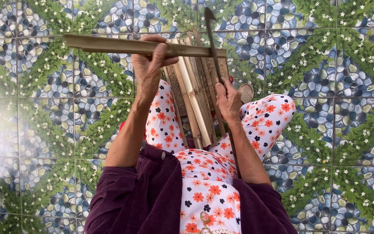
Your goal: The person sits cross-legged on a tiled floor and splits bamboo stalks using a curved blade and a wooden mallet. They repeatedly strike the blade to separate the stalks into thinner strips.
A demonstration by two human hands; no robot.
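Observation:
My left hand (149,65) grips a long flat bamboo strip (109,44), held crosswise in front of me. My right hand (228,100) is closed on the handle of a dark, thin-bladed knife (211,39). Its blade points away from me and meets the right end of the strip. Between my knees, under both hands, lies a bundle of several split bamboo slats (193,102), lengthwise between my legs.
I sit on a tiled floor (325,65) printed with pebbles and green leaves. My legs in white flowered trousers (265,119) flank the bundle. A bare foot (246,92) shows beside the slats on the right.

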